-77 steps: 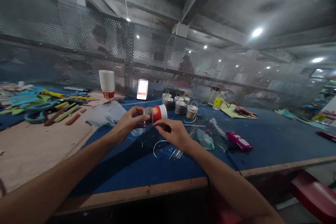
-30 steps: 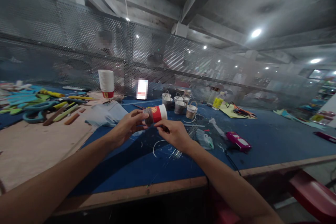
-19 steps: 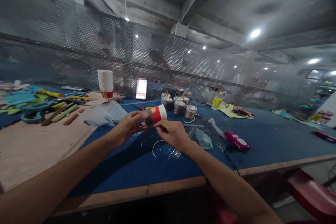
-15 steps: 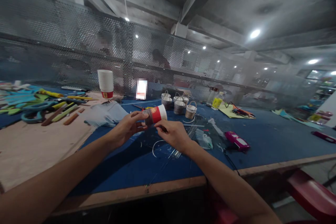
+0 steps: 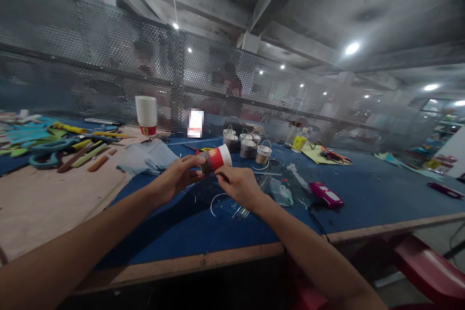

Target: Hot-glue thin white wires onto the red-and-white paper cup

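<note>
My left hand (image 5: 177, 178) is closed round the bottom end of a red and white paper cup (image 5: 218, 157), which lies tilted on its side in the air with its white rim to the right. A grey-brown wrapping (image 5: 205, 162) covers the cup's lower part. At the cup's underside, my right hand (image 5: 240, 185) is curled with thumb and forefinger pinched together; whatever they hold is too small to make out. Beyond the hands stand several small cup baskets with handles (image 5: 247, 147). Thin clear sticks (image 5: 244, 212) lie beneath the right hand.
A stack of paper cups (image 5: 147, 112) stands back left, near scissors (image 5: 51, 155) and several tools on a pale board (image 5: 54, 198). To the right lie a purple device (image 5: 326, 195) with a cord and a yellow-labelled bottle (image 5: 300, 141). A perforated metal screen (image 5: 203, 72) borders the table.
Both hands and the cup stay almost in place, with the right fingers shifting only slightly. Behind the screen, a person has moved to the right.
</note>
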`<state>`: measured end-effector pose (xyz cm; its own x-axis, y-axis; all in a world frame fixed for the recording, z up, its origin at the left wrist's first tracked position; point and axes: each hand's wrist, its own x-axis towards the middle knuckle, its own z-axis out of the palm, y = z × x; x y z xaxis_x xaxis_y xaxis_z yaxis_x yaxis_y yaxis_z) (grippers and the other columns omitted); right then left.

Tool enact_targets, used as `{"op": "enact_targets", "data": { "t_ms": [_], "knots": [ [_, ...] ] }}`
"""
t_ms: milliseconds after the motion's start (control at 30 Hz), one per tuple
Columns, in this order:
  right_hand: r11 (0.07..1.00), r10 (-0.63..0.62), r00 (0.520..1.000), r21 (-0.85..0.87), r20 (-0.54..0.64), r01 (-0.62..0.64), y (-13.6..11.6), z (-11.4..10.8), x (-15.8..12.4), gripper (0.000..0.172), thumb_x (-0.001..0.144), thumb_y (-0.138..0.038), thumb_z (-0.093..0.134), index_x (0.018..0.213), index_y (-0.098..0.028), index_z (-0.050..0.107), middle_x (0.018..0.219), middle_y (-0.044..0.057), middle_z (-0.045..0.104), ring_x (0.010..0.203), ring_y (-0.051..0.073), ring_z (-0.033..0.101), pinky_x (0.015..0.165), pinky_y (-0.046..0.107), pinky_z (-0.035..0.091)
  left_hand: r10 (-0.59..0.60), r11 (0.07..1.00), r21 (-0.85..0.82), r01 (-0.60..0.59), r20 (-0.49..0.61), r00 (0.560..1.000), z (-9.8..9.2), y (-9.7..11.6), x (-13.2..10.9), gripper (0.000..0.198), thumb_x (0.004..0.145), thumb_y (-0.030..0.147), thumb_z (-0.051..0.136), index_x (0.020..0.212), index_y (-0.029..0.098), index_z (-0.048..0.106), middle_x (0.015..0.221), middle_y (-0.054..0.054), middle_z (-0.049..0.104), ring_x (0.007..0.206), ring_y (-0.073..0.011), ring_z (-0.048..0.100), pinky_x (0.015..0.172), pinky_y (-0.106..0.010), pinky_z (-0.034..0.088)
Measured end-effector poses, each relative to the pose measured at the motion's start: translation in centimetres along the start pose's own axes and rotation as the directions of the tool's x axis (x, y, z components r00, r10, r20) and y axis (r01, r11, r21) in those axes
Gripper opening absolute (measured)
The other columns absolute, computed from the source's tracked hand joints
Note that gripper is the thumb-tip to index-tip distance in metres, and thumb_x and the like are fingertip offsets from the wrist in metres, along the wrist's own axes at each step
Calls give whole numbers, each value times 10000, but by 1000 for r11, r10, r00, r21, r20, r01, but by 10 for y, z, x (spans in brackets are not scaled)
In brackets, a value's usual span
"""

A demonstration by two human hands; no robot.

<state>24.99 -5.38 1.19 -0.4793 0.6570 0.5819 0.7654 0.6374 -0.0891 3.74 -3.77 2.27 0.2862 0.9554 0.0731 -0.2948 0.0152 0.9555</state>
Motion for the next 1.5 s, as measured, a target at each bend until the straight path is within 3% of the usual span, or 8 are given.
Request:
{"op": "enact_targets", "data": {
  "t_ms": [167,667,833,967,1067,1167,1333,1500],
  "knots": [
    [999,-4,1000,-39,7,4,-2,0,0,160,1006,-209,593,1077,-216,736,931,34,810,799,168,730,675,264,390,-19,1000,-20,19,11,1000,0,-1,2,307,763,400,845,977,197,760,1042,-66,793,955,-246,730,929,-393,570],
    [999,44,999,-28,25,-43,3,6,0,153,1020,-230,610,1085,-224,748,969,43,816,850,182,747,706,265,419,-82,985,-152,87,35,996,-4,1,3,275,827,343,817,1056,201,765,952,-64,794,737,-179,710,763,-307,624],
    [988,153,988,7,-21,-153,7,1,0,238,1037,-421,618,1048,-217,740,988,62,793,826,192,735,704,277,433,-95,975,-197,106,63,993,-11,2,6,263,872,362,787,1071,195,750,948,-67,793,781,-166,743,791,-262,625],
    [921,290,957,267,15,-284,9,4,3,372,1009,-564,625,1061,-200,680,1000,66,781,769,182,721,706,286,479,-90,974,-204,100,58,994,-11,1,7,278,875,383,785,1080,199,752,978,-76,799,809,-179,755,834,-286,629],
    [753,350,930,556,115,-352,11,13,5,505,945,-583,702,1227,-182,583,1154,108,761,681,152,710,663,289,533,-72,980,-180,80,49,996,-10,0,6,269,874,379,790,1071,200,754,979,-69,802,802,-178,754,850,-298,625],
    [604,420,903,714,92,-353,13,18,7,656,920,-551,734,1390,-186,458,1235,134,729,619,131,698,640,294,559,-52,987,-151,60,62,997,-8,1,5,270,885,379,782,1084,200,747,989,-62,800,788,-167,749,820,-281,619],
    [666,446,893,689,-61,-286,16,15,7,454,960,-537,673,1260,-220,548,1026,30,750,579,124,674,639,280,528,-59,992,-103,66,73,996,-8,-1,6,310,890,387,779,1119,180,752,989,-82,795,790,-180,749,770,-276,626],
    [652,459,885,707,-80,-274,16,11,8,350,969,-545,647,1061,-214,576,894,4,728,556,125,656,594,262,506,-6,999,-39,9,74,997,-9,-7,9,344,809,382,870,1081,185,792,1131,-118,790,943,-236,765,893,-339,644]
  ]
}}
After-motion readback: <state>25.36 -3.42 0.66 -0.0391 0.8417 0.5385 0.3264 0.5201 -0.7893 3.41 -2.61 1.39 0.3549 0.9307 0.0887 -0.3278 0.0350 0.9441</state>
